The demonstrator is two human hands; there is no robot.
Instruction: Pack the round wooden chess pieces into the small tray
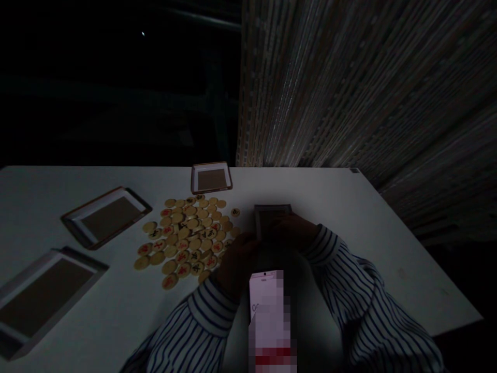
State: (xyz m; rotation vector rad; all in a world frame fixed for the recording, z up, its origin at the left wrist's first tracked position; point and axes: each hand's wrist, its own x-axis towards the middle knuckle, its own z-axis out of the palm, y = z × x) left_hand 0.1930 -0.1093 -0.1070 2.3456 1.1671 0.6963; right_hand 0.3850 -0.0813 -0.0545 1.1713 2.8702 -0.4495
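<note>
The scene is very dim. A pile of several round wooden game pieces [188, 233] with red and black characters lies on the white table [349, 217]. My left hand [235, 264] rests at the pile's right edge, fingers curled near the pieces. My right hand [291, 230] lies on a small dark tray [272, 215] just right of the pile. Both sleeves are striped. The fingers of both hands are too dark to make out.
Three shallow trays with brown insides stand around: one small at the back [210, 177], one at mid left [106, 216], one at the near left [42, 295]. A lit white card or screen [267, 311] hangs below my hands. A striped curtain [368, 83] hangs behind the table.
</note>
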